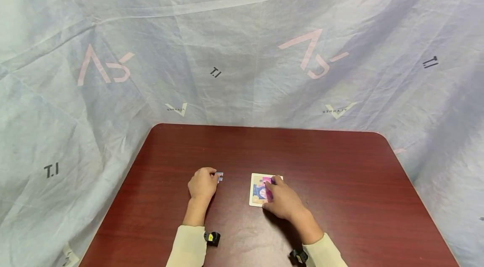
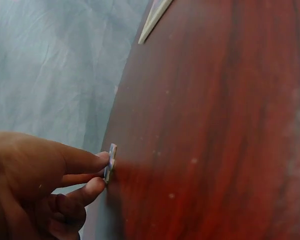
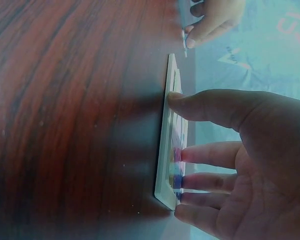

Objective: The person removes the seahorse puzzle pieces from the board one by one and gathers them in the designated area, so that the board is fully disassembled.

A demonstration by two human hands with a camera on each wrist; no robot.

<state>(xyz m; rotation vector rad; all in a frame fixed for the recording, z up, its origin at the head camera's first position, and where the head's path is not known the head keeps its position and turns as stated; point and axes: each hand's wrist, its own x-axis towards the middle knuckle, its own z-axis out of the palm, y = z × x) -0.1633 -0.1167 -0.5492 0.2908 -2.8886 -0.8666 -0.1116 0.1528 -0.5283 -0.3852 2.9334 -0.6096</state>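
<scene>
Between thumb and fingertips my left hand (image 1: 203, 183) pinches a small blue-and-purple jigsaw piece (image 1: 220, 177), left of the puzzle board. The left wrist view shows this piece (image 2: 110, 162) edge-on, close over the table. A square jigsaw puzzle board (image 1: 256, 205) with a cream frame lies flat, with blue, pink and tan pieces in it. My right hand (image 1: 284, 200) rests over its right side and hides part of it. In the right wrist view, the thumb (image 3: 177, 102) touches the near edge of the frame, while fairly straight fingers (image 3: 210, 154) touch the pieces on top.
A dark red wood-grain table (image 1: 340, 174) with rounded far corners lies under both hands. Behind it and at its sides hangs a grey printed cloth (image 1: 242, 48). A black band with a camera (image 1: 212, 239) sits on the left wrist, and another (image 1: 298, 257) on the right.
</scene>
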